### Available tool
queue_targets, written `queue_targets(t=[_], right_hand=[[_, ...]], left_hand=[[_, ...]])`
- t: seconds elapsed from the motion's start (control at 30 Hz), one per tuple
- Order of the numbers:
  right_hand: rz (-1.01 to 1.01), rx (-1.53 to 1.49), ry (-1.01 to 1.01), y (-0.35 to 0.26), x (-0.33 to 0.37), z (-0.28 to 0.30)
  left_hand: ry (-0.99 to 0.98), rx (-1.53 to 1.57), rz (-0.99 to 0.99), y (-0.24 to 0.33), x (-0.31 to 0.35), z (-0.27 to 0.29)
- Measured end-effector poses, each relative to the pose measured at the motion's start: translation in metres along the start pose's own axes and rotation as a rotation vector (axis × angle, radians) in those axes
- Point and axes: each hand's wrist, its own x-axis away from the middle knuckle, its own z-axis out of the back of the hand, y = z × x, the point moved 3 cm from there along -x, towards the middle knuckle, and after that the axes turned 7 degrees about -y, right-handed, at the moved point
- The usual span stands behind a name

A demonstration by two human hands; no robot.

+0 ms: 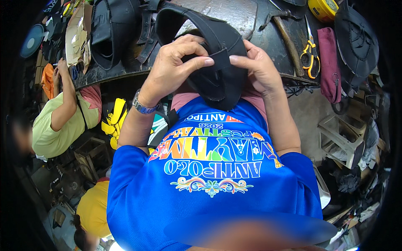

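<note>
Upper centre of frame: left hand [180, 62] pinches edge of black stitched piece [224, 85]; piece lies between hands, reaching above and below thumbs, long axis slanting upper left to centre; right hand [259, 67] grips opposite edge, about equally near.

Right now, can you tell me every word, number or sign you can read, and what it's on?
Blue shirt, front: large colourful lettering and a small number, readable, but I won't repeat the wording.
Blue shirt, near the hem: smaller white lettering, partly hidden.
Yellow tub: any print is too small to read.
Black stitched piece in the left hand and right hand: no lettering visible.
</note>
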Motion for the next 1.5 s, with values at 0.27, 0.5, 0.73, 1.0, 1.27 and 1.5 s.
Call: queue_targets(t=[0.27, 0.5, 0.73, 1.0, 1.27, 1.5], right_hand=[[0.161, 0.13, 0.115, 0.005, -0.001, -0.024], [0.229, 0.256, 0.149, 0.002, 0.001, -0.032], [0.252, 0.241, 0.134, 0.002, 0.0, -0.034], [0.241, 0.251, 0.121, 0.002, 0.001, -0.034], [0.251, 0.221, 0.124, 0.003, 0.001, -0.036], [0.157, 0.138, 0.079, 0.001, 0.0, -0.032]], left_hand=[[0.224, 0.04, 0.027, -0.001, 0.008, -0.011], [0.245, 0.056, 0.053, -0.001, 0.011, -0.011], [0.277, 0.073, 0.059, 0.0, 0.013, -0.012], [0.293, 0.094, 0.072, -0.001, 0.011, -0.013], [0.35, 0.049, 0.035, -0.002, 0.007, -0.018], [0.379, 0.058, 0.075, -0.003, 0.007, -0.017]])
